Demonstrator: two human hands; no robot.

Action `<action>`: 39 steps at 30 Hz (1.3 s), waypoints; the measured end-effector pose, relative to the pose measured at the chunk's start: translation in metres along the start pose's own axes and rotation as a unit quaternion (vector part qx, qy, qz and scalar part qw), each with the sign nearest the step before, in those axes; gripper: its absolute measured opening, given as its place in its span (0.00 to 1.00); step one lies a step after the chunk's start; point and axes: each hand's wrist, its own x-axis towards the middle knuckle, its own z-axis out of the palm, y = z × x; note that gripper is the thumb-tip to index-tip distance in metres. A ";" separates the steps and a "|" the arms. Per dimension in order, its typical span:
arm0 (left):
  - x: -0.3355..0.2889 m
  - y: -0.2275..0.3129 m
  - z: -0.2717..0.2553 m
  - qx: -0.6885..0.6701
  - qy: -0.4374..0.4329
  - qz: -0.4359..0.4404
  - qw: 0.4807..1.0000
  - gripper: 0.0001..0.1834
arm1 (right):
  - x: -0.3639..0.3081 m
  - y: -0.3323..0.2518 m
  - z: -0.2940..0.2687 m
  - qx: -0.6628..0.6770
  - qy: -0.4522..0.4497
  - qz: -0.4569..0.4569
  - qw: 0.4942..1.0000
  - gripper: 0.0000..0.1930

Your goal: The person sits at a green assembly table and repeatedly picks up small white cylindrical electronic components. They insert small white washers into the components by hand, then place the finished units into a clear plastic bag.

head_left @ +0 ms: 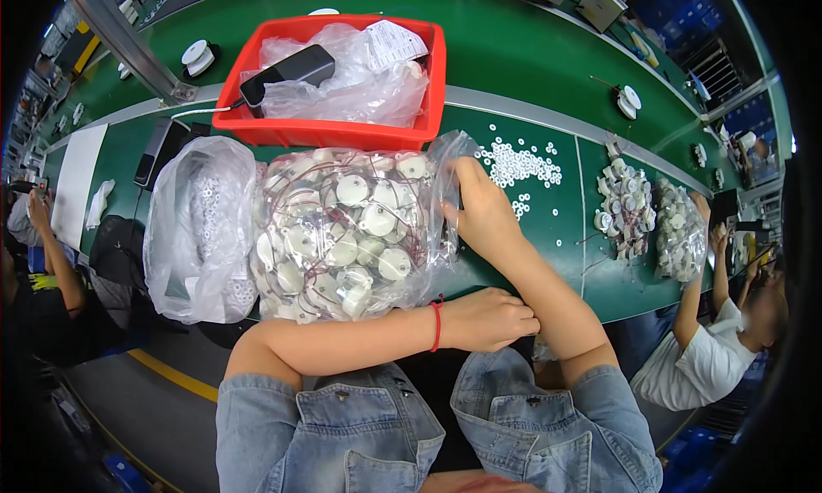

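Note:
A large clear plastic bag (342,236) full of round white motor-like parts with thin dark red wires lies in front of me on the green bench. My right hand (484,206) is at the bag's right edge, its fingers closed on the loose plastic. Lower down, my left hand (490,319), with a red cord on its wrist, reaches across my body beside my right forearm. Its fingers are curled, and whatever they may hold is hidden. Many small white rings (518,163) lie scattered on the bench just beyond my right hand.
A red bin (330,133) holding plastic bags and a black device (295,74) stands behind the bag. To the left is an open bag (201,236) of white rings. Wired parts (625,206) and another filled bag (679,232) lie at right, near a person (711,347).

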 end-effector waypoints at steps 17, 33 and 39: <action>0.000 0.002 -0.005 0.010 -0.027 -0.021 0.999 0.11 | -0.038 0.002 -0.029 0.236 -0.029 -0.020 0.971 0.21; 0.014 0.014 -0.022 -0.391 0.211 -0.260 0.857 0.16 | -0.114 -0.001 -0.109 0.277 0.109 0.035 0.954 0.14; 0.012 0.008 -0.005 -0.527 0.224 -0.268 0.775 0.21 | -0.135 -0.006 -0.098 0.123 0.044 0.034 0.991 0.15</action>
